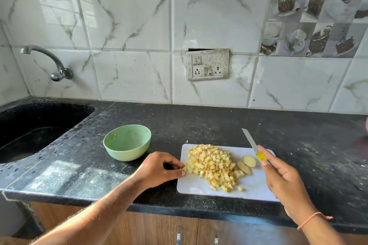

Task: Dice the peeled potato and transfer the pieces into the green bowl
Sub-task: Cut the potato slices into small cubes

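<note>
With dicing seemingly done, the left hand point(159, 169) is pinching a cube at the left edge of the white plastic cutting board point(256, 185), where the pale yellow diced potato heap point(214, 165) is lying, its grip narrow, while the right hand point(282, 181) is gripping the steel knife point(251, 142), so next likely comes lifting pieces into the near-empty round green bowl point(127, 142) beside the board's left corner on the surface point(219, 121).

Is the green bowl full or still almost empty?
Almost empty: the green bowl shows a bare inside, with only a tiny scrap near its rim.

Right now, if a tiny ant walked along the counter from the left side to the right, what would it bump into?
Sink → green bowl → left hand → pile of potato cubes → two potato slices → right hand holding the knife.
</note>
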Motion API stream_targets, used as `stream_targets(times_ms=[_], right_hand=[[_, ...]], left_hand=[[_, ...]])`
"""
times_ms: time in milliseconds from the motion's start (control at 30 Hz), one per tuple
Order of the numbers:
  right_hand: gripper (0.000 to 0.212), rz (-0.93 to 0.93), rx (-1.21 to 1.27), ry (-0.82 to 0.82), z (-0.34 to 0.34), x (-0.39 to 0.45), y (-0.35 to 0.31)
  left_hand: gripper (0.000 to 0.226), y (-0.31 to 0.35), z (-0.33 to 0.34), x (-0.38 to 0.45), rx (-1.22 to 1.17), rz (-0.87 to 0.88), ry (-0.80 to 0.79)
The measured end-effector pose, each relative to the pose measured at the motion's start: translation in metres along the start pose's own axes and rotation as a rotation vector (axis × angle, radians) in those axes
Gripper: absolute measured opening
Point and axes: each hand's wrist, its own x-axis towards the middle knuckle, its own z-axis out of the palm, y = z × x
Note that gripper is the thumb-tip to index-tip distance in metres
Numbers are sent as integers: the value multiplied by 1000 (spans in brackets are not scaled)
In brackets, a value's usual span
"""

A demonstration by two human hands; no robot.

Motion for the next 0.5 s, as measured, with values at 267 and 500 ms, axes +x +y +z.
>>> stream_targets(times_ms=[267,500], right_hand=[[45,13,72,25,0,4,6],[41,33,99,58,0,5,8]], left_hand=[[25,32,2,20,118,-52,-90],[11,70,-1,46,172,100,-89]])
